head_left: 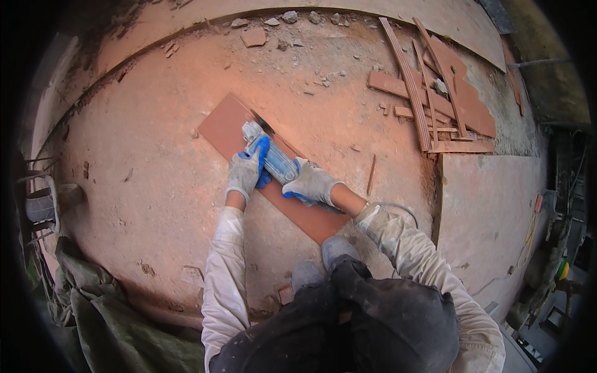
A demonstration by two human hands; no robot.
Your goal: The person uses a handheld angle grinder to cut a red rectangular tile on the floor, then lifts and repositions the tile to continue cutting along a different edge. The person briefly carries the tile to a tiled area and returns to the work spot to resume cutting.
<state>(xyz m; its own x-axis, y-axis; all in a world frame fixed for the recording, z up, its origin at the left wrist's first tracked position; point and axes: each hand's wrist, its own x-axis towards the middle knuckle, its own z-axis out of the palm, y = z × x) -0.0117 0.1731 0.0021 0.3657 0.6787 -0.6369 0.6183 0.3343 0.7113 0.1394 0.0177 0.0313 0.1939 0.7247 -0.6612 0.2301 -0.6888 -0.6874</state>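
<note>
Angle grinder (280,165), gripped by left hand (246,168) and right hand (313,183), could plausibly kick back if its disc (263,122) binds in the red tile (293,206).

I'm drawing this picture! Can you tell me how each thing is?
Angle grinder: held; can't tell if spinning
Left hand: gloved, gripping it
Right hand: gloved, gripping it
Red tile: lying flat
Broken tile pieces: piled up
Sleeves: wrinkled
Green tarp: crumpled

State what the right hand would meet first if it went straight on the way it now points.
The grinder it already holds; beyond that, the right hand would probably reach the left hand, though depth is unclear.
</note>
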